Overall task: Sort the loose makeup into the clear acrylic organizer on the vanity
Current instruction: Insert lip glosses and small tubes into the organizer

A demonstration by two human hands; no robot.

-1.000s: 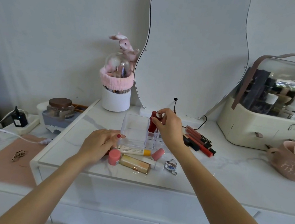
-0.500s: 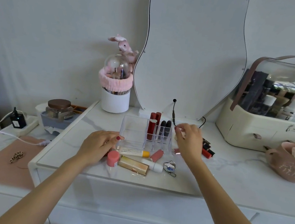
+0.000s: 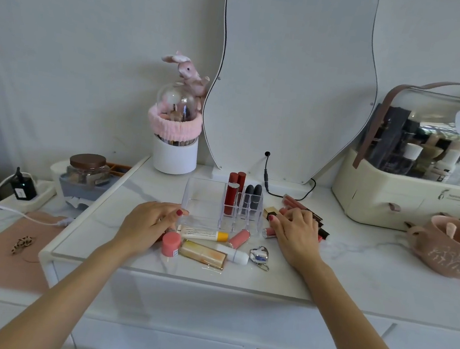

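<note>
Clear ribbed acrylic organizer [image 3: 205,200], glossy cylindrical lipsticks [image 3: 231,197]

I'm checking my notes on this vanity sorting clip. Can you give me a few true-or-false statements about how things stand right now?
1. Red lipsticks stand upright in the clear acrylic organizer. True.
2. The organizer's large left compartment is full. False: it looks empty.
3. The right hand rests on the loose lip products right of the organizer. True.
4. The yellow-capped tube stands in a slot. False: it lies on the vanity.
</note>
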